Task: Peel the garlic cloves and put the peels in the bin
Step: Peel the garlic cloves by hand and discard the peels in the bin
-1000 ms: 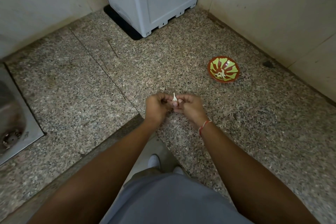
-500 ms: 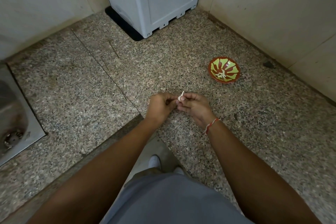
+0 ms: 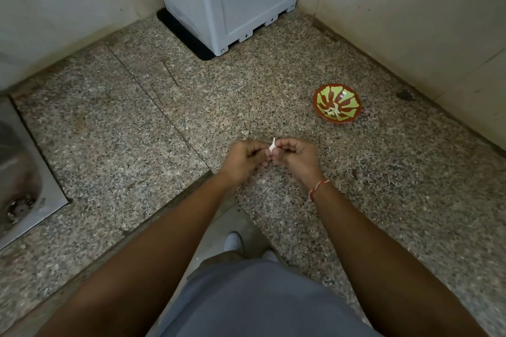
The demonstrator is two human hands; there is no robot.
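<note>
Two bare hands meet over the speckled grey granite surface, and between them sits one small white garlic clove with its thin pointed tail sticking up. The right hand pinches the clove with thumb and curled fingers; the left hand has its fingers curled in against the clove's near side, though whether they grip skin or the clove itself is too small to tell. Compared with a second ago the clove has been turned: its tail leaned toward the right hand half a second back and now stands nearly upright again, while both hands have stayed in much the same spot above the surface. That suggests the person is rotating the clove to find a loose edge of skin, so peeling of this clove looks begun but not finished; no separate peel can be made out. Well off to the right, near the wall, the small round red-and-green patterned bowl holds a few pale garlic pieces, unchanged across the pictures. A grey plastic box-shaped appliance stands in the far corner and a steel sink lies at the left edge. No bin is visible, so any peel will have to be carried out of view.
</note>
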